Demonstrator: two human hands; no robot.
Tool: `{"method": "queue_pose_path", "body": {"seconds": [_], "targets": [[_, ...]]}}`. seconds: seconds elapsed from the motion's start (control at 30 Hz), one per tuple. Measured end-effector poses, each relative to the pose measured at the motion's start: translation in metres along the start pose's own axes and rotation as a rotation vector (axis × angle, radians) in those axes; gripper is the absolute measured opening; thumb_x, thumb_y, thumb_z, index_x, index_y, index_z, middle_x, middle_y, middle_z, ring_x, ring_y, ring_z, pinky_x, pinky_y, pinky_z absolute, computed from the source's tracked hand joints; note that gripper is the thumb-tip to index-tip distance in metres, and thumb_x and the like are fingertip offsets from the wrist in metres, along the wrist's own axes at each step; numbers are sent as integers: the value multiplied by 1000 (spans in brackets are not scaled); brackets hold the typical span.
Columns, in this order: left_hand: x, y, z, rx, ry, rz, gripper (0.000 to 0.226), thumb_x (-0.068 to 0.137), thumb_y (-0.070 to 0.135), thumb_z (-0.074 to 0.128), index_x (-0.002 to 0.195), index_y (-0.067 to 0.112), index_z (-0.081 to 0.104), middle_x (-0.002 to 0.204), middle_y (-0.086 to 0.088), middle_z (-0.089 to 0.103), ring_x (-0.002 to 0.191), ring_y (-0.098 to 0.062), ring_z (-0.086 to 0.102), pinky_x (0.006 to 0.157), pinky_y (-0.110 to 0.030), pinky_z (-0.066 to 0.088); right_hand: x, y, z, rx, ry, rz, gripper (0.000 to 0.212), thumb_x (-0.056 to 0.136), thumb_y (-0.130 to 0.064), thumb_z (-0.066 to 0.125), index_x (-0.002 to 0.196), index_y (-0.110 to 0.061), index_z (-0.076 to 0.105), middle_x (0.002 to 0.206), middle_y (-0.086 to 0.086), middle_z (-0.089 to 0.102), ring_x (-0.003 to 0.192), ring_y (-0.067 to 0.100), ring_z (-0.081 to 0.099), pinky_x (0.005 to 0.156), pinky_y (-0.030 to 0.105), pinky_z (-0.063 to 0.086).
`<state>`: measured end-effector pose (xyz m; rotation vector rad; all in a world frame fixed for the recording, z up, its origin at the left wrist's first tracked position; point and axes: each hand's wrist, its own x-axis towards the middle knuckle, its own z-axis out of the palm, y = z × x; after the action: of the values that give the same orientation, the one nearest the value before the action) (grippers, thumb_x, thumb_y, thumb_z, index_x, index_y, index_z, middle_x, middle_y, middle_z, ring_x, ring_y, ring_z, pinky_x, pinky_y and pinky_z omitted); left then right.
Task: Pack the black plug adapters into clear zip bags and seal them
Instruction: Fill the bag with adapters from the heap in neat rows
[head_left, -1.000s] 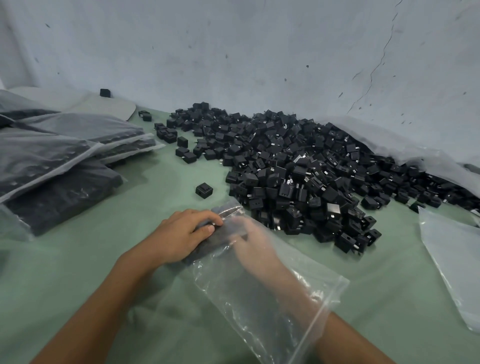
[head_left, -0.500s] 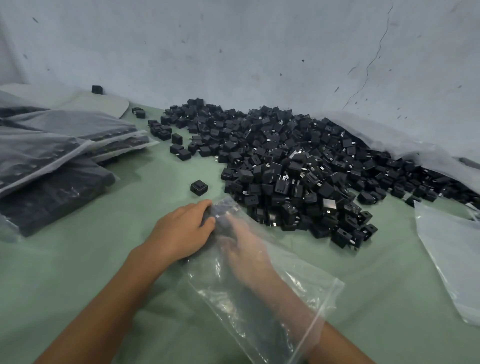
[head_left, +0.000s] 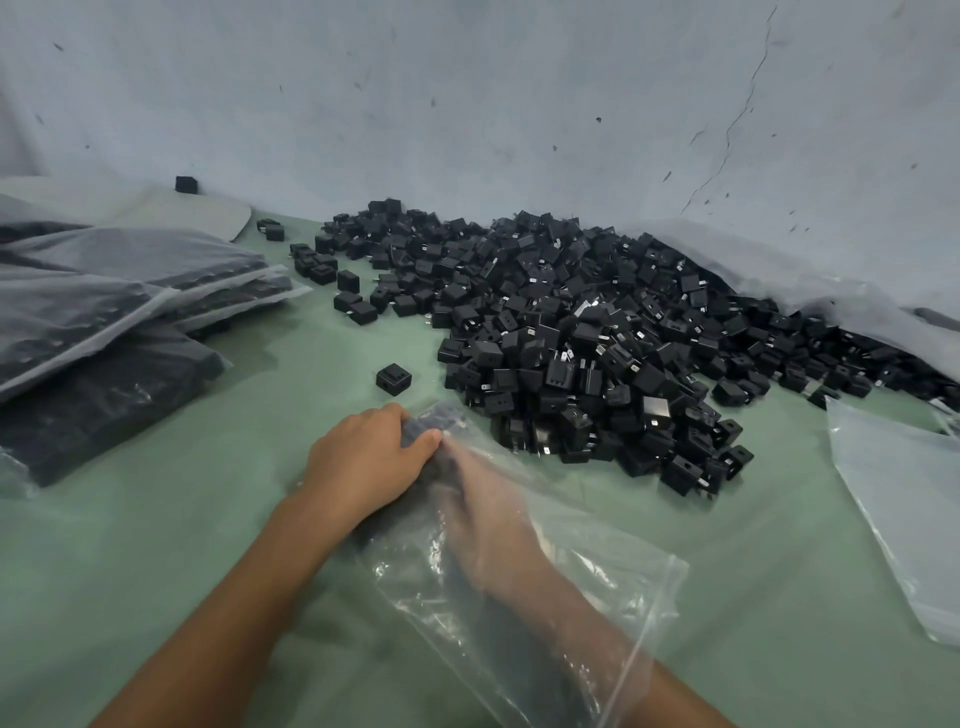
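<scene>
Green table cover (head_left: 156, 571) underneath. Grey-blue wall (head_left: 467, 104) at back, scuffed, w/ thin crack (head_left: 737, 114) upper right. Pale flat board (head_left: 171, 215) far left, against wall.

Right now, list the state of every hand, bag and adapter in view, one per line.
Left hand: outside the bag, gripping its far end.
Right hand: inside the clear zip bag, grip unclear.
Clear zip bag: open, unsealed.
Adapter pile: loose, unpacked.
Lone adapter: apart from the pile.
Filled bags: stacked at left.
Empty bag: flat at right.
</scene>
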<state>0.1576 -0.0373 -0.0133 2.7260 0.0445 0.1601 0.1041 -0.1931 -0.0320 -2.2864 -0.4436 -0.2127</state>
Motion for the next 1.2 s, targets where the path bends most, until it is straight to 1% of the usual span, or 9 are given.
{"method": "queue_pose_path", "body": {"seconds": [0.07, 0.37, 0.43, 0.5, 0.6, 0.77, 0.9, 1.1, 1.2], "targets": [[1, -1, -1, 6, -10, 6, 47, 91, 68, 42, 112, 30, 57, 108, 7, 65, 92, -17, 56, 71, -34, 43, 1, -2, 0, -70, -12, 32, 49, 97, -13, 50, 146, -16, 44, 135, 7, 58, 122, 26, 55, 103, 37, 45], [0, -6, 1, 10, 16, 32, 53, 88, 74, 37, 121, 35, 54, 115, 10, 63, 102, -17, 58, 70, -34, 39, -3, -17, -12, -21, -33, 57, 45, 97, -11, 53, 141, -12, 42, 125, 12, 62, 113, 30, 60, 97, 43, 50], [1, -5, 2, 12, 18, 31, 57, 88, 75, 36, 124, 35, 53, 117, 9, 63, 105, -18, 58, 71, -34, 39, -14, -19, -24, 97, -75, 52, 46, 99, -11, 53, 143, -21, 44, 131, -1, 60, 121, 14, 57, 105, 36, 46], [1, -5, 3, 14, 13, 31, 59, 88, 75, 36, 127, 35, 52, 121, 8, 62, 108, -19, 58, 72, -34, 39, -37, -14, -37, 137, -104, 40, 46, 101, -10, 52, 136, -37, 46, 133, -17, 51, 121, -16, 44, 107, 12, 35], [2, -5, 3, 12, 1, 36, 60, 90, 74, 36, 131, 34, 50, 127, 8, 60, 114, -20, 56, 74, -35, 40, -83, 1, -64, 99, -86, 112, 43, 98, -9, 61, 130, -35, 50, 138, -15, 46, 119, -28, 36, 100, 0, 28], [1, -4, 4, 7, 8, 39, 55, 90, 73, 36, 126, 34, 52, 126, 8, 61, 113, -20, 56, 74, -34, 38, -137, 14, -151, 126, -122, 316, 28, 91, -7, 68, 101, -31, 79, 106, -3, 75, 98, 0, 67, 85, 22, 55], [2, -4, 4, 9, 8, 37, 55, 90, 72, 36, 126, 33, 52, 127, 8, 60, 115, -20, 55, 74, -35, 40, -124, 29, -197, 169, 127, 346, 45, 93, 12, 53, 90, -24, 79, 82, 11, 74, 67, 19, 66, 59, 32, 57], [1, -5, 7, 5, 6, 28, 58, 90, 72, 35, 131, 34, 50, 131, 9, 59, 119, -19, 54, 77, -36, 40, -28, 45, -167, -125, 192, 254, 15, 92, -25, 68, 102, -37, 67, 91, -14, 70, 81, 3, 65, 75, 28, 56], [1, -6, 7, 2, 0, 25, 59, 90, 73, 34, 132, 34, 49, 133, 9, 57, 121, -19, 52, 79, -37, 40, 9, 53, -136, -210, 138, 323, 32, 89, -41, 70, 118, -33, 59, 105, -18, 61, 89, 1, 60, 84, 28, 54]]}}
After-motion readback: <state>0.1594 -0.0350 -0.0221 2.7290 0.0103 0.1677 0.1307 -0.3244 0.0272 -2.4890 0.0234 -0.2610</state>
